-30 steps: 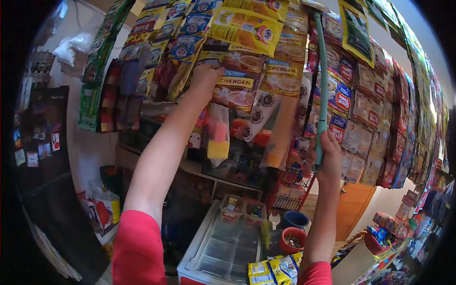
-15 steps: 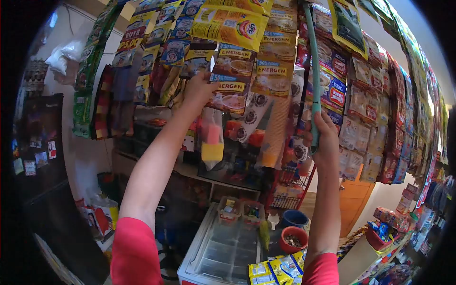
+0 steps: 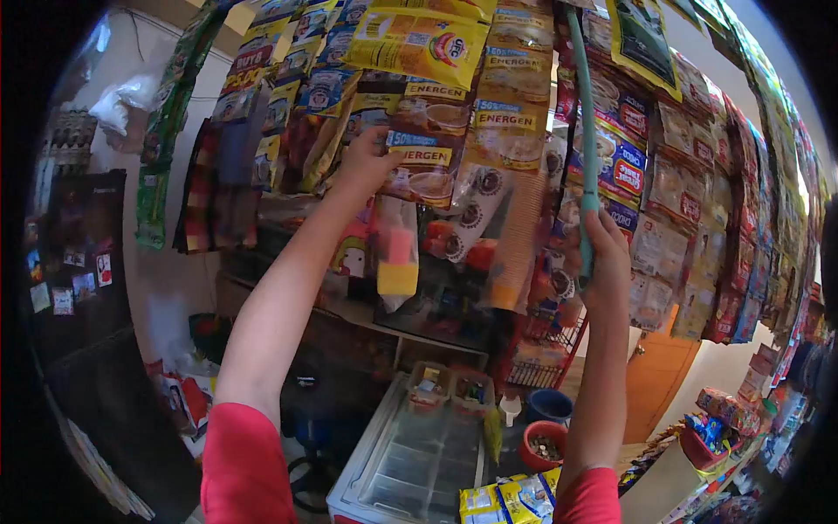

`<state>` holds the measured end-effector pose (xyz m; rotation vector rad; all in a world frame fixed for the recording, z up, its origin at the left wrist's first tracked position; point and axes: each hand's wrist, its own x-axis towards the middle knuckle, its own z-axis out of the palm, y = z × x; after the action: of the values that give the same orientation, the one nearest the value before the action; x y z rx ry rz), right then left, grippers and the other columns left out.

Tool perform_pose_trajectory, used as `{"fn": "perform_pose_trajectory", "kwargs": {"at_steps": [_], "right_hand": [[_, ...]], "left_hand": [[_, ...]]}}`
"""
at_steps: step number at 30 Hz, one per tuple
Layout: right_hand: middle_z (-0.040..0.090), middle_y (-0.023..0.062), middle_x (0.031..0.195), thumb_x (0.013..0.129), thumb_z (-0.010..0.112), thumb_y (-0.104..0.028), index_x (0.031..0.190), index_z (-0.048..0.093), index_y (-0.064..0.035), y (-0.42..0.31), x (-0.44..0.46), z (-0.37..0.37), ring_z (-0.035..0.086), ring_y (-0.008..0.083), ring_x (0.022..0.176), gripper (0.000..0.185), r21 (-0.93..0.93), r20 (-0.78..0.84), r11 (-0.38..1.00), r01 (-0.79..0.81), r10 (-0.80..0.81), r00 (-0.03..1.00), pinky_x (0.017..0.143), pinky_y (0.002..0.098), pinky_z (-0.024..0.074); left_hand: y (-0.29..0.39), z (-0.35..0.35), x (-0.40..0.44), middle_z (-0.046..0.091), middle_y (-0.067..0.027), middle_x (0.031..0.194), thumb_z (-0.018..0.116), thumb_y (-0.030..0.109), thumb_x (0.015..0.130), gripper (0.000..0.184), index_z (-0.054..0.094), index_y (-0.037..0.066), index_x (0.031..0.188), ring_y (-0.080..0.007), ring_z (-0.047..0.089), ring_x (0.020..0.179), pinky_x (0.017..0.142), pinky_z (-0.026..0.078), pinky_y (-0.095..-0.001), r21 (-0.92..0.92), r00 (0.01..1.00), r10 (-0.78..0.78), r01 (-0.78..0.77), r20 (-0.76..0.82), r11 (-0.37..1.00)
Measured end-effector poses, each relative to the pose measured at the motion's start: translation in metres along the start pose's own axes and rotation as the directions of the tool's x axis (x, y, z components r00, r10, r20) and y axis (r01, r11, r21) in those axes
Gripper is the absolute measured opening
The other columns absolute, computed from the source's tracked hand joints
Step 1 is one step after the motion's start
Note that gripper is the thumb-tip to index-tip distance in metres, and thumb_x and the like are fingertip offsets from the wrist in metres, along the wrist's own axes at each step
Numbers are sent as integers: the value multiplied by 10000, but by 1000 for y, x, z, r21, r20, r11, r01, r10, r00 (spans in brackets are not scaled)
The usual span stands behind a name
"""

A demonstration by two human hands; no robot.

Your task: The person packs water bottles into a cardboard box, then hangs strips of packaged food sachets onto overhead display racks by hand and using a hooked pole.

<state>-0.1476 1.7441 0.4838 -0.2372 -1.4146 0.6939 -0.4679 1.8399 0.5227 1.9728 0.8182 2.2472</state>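
My left hand (image 3: 360,166) reaches up and pinches the left edge of a hanging strip of brown Energen sachets (image 3: 426,170), near its lowest packet. A yellow UFC pouch (image 3: 419,42) hangs in front of the strip's upper part. My right hand (image 3: 605,258) is wrapped round the lower end of a long teal pole (image 3: 585,113). The pole rises nearly upright among the hanging sachets; its top runs out of view. Beside the Energen strip hangs a lighter tan Energen strip (image 3: 506,131). Below my left hand is a clear bag with a pink and yellow item (image 3: 398,266).
Many sachet strips (image 3: 668,236) hang to the right. Below stands a glass-topped freezer (image 3: 410,472) bearing plastic tubs (image 3: 429,389), a red bowl of coins (image 3: 543,445) and yellow packets (image 3: 511,499). A dark refrigerator (image 3: 74,349) is at left, an orange door (image 3: 665,375) behind.
The view has shifted slightly. My left hand stays at the Energen strip's edge, and my right hand keeps its hold on the pole, whose lower end sits slightly further right.
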Motion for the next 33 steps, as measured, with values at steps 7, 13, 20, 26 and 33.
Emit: {"fn": "perform_pose_trajectory", "kwargs": {"at_steps": [7,13,20,26,33], "right_hand": [[511,21,664,904,528,-218,1001,480,-63,3,16,-7,455,81,461,188,-67,30,997,45,-43,999,377,209,356],[517,20,662,890,549,-218,928,481,-72,-11,53,-2,476,92,475,165,-97,73,993,71,-64,995,367,218,366],[517,31,676,887,561,-232,920,485,-70,-26,93,27,477,106,471,182,-36,120,999,38,-33,992,373,246,375],[520,32,655,869,595,-249,871,490,-72,-25,120,64,477,112,456,206,88,182,994,-62,45,982,362,253,373],[517,50,660,885,566,-204,925,459,-65,0,99,82,490,123,482,181,31,199,998,-53,46,979,383,260,391]], "left_hand": [[-10,-2,3,645,-129,961,632,68,785,476,446,-53,1206,-162,616,845,722,476,-261,-47,997,78,-78,6,996],[-4,-2,-2,641,-129,975,638,80,780,487,448,-43,1212,-165,616,843,727,477,-260,32,1000,18,-19,9,999],[-1,1,-5,641,-128,965,628,81,784,460,459,-39,1195,-159,614,856,726,480,-266,-99,999,41,-39,13,994],[-3,1,-4,636,-133,973,610,63,804,447,448,-39,1208,-160,616,866,698,493,-271,-140,996,81,-74,43,987],[29,-14,-19,606,-154,1042,601,51,798,469,424,-49,1220,-195,609,897,778,484,-293,-208,997,-6,22,76,978]]}}
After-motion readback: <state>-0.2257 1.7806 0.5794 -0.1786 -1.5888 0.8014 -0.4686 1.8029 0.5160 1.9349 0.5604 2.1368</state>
